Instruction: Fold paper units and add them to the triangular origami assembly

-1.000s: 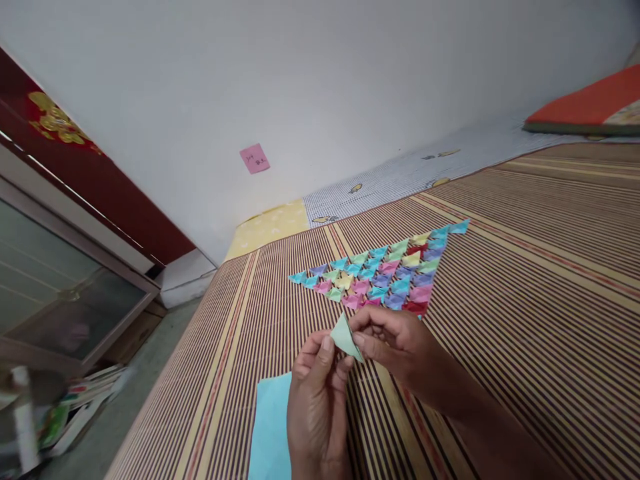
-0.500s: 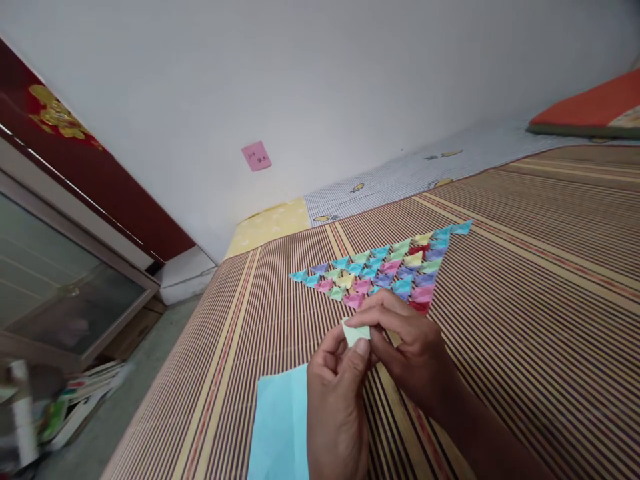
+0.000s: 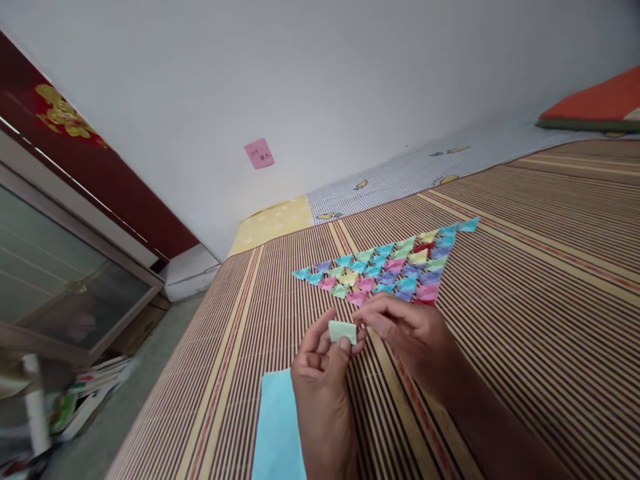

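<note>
A small folded piece of pale green paper (image 3: 343, 331) is pinched between the thumb and fingers of my left hand (image 3: 325, 393). It now shows as a flat, narrow rectangle. My right hand (image 3: 410, 340) is at the paper's upper right corner, its fingers bent and tips close together; whether they grip anything I cannot make out. Just beyond the hands, small folded paper pieces (image 3: 373, 271) in blue, green, pink, yellow, purple and red lie in rows forming a triangle. My right hand covers part of its near edge. A light blue paper sheet (image 3: 277, 427) lies partly behind my left hand.
The striped mat (image 3: 225, 373) covers the bed. A patterned cloth (image 3: 390, 180) runs along the wall, with an orange folded textile (image 3: 595, 100) at the far right. A pink note (image 3: 259, 154) is on the wall. At left are a glass-paned door (image 3: 75, 280) and clutter (image 3: 85, 393) on the floor.
The green paper has gone from a shape with a diagonal fold to a narrow rectangle. My left hand has shifted slightly left with it, and my right fingers have drawn back from across its top.
</note>
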Demonstrator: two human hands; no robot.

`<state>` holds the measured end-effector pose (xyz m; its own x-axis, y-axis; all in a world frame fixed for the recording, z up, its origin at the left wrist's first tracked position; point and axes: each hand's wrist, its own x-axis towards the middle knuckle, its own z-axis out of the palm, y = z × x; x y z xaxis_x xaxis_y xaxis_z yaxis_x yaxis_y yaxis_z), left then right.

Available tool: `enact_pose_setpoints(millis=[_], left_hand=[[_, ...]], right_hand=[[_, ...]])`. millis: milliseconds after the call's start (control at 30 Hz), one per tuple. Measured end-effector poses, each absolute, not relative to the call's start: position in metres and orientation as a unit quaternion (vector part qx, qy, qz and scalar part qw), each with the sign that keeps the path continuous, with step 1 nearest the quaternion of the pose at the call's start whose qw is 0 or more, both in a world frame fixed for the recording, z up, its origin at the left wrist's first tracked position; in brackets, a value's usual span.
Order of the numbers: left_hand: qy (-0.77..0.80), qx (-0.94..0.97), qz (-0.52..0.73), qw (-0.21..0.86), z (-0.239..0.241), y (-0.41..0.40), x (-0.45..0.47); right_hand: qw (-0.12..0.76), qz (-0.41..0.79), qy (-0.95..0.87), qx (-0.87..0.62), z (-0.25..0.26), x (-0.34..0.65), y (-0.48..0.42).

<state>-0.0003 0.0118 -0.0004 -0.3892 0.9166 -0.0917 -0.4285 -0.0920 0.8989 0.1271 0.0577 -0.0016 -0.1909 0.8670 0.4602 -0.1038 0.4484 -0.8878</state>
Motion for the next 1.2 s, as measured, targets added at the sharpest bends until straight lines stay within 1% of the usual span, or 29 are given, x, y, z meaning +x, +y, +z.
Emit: enact_pose_setpoints(millis=[267,333,400,500,667,767,867,900,967,1033,1100,1200], left_hand=[[0.544,0.371,0.631,0.411,0.007,0.007,0.002],[0.538,0.386,0.625,0.413,0.008,0.006,0.001],[0.528,0.392,0.623,0.424,0.007,0.006,0.001],[0.515,0.384,0.624,0.445,0.004,0.007,0.0],[0.479,0.332,0.659,0.476,0.0,0.009,0.003],[0.492,0.337,0.659,0.457,0.0,0.009,0.002],[0.533,0.372,0.642,0.407,0.001,0.008,-0.001],[0.546,0.378,0.639,0.388,0.001,0.008,-0.002],[0.556,0.367,0.645,0.374,0.0,0.009,-0.003],[0.531,0.32,0.672,0.405,-0.002,0.011,-0.004],[0.48,0.255,0.704,0.457,-0.005,0.015,-0.004],[0.427,0.2,0.73,0.495,-0.008,0.019,-0.002]], right_hand=[[0.494,0.594,-0.59,-0.236,-0.007,0.133,0.07],[0.486,0.611,-0.583,-0.226,-0.006,0.135,0.07],[0.49,0.598,-0.591,-0.229,-0.003,0.137,0.069],[0.507,0.521,-0.637,-0.256,0.001,0.136,0.064],[0.548,0.266,-0.729,-0.313,0.0,0.126,0.058],[0.538,0.2,-0.754,-0.321,-0.004,0.12,0.057],[0.518,0.183,-0.774,-0.316,-0.005,0.117,0.057],[0.516,0.197,-0.773,-0.313,-0.005,0.117,0.058],[0.512,0.27,-0.752,-0.316,-0.005,0.118,0.058],[0.492,0.382,-0.712,-0.325,-0.005,0.12,0.059],[0.455,0.486,-0.672,-0.326,-0.006,0.122,0.06],[0.42,0.585,-0.625,-0.301,-0.009,0.122,0.061]])
